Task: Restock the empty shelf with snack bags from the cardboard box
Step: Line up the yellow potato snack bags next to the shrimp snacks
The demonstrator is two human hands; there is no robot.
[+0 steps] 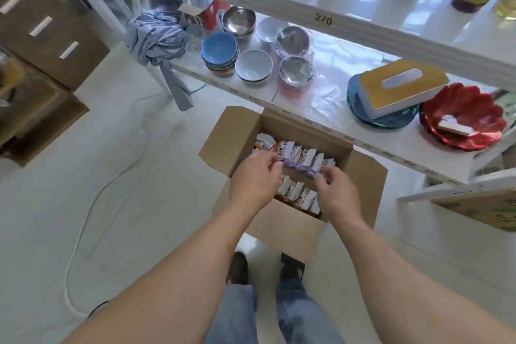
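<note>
Both hands [255, 179] [336, 193] curled over snack bags [296, 158].

I see the box [282, 220] on the floor [125, 204] before the shelf [349, 142], snack bags [296, 156] inside, seemingly in two rows; bowls [252, 65] stand on the shelf behind.

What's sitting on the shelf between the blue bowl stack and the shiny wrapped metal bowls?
In the head view, one white bowl sits between the blue bowl stack and the wrapped metal bowls.
</note>
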